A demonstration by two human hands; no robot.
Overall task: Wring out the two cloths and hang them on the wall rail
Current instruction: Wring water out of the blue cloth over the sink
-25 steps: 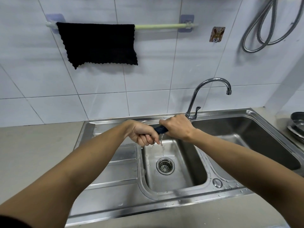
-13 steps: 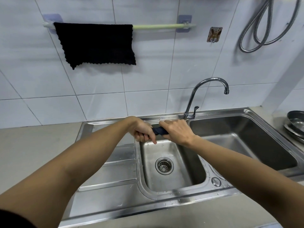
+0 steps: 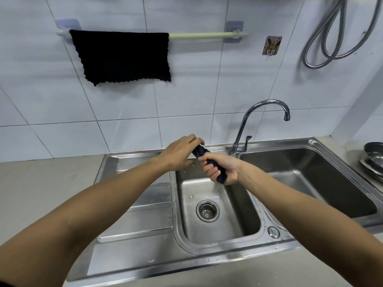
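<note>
Both hands clamp one twisted dark cloth (image 3: 200,152) above the small basin (image 3: 219,222): left hand (image 3: 179,154) curled over its upper end, right hand (image 3: 221,170) fisted around its lower end, the cloth's tip sticking out below that fist. Basin drain (image 3: 207,210) sits directly beneath; tap (image 3: 257,123) stands just right of the hands with its spout over the large basin (image 3: 310,183). Black cloth (image 3: 122,56) hangs draped on the left part of the wall rail (image 3: 207,35); metal hose (image 3: 339,32) loops at upper right, metal dishes (image 3: 373,160) on the worktop (image 3: 41,187) at far right.
</note>
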